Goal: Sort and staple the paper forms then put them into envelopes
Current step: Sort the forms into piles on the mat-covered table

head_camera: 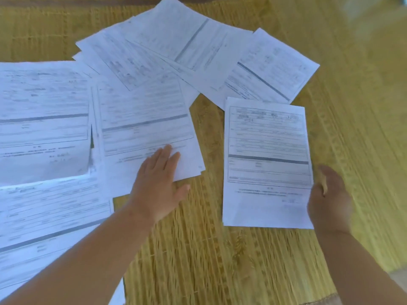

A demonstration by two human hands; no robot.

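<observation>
Several white printed paper forms lie spread in a loose fan over a yellow woven mat point(209, 249). My left hand point(161, 182) lies flat with straight fingers on the lower right corner of a small stack of forms point(145, 119) at the centre. One single form point(267, 159) lies apart on the right, upright toward me. My right hand point(329, 200) grips that form's lower right edge, fingers curled at the margin. No stapler or envelope shows in the head view.
More forms overlap at the far centre point(176, 38), at the far right point(275, 69) and along the left side point(41, 119), reaching the lower left corner point(50, 219). Bare mat shows between my arms and along the right side.
</observation>
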